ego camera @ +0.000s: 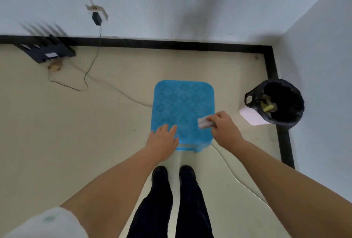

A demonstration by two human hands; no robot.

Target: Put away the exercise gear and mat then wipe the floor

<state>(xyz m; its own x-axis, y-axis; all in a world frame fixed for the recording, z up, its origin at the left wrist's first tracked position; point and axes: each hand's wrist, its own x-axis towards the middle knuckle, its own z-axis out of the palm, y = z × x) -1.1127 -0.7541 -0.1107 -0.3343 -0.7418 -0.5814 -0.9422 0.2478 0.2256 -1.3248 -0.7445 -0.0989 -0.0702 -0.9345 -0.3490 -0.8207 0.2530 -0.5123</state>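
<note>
A blue patterned stool seat [183, 104] stands on the cream floor [57, 123] just ahead of the person's black shoes [160, 174]. The left hand [163, 139] lies flat with fingers spread over the seat's near left corner. The right hand [224, 127] is closed around a small pale wad, seemingly a cloth [204, 122], at the seat's near right edge. White walls meet the floor along a black skirting [171, 44]. To the right, near the corner, is a bin lined with a black bag [282, 102], some rubbish inside. A thin cable [91, 66] trails from a wall plug across the floor, and a dark rack [47, 51] sits far left.
</note>
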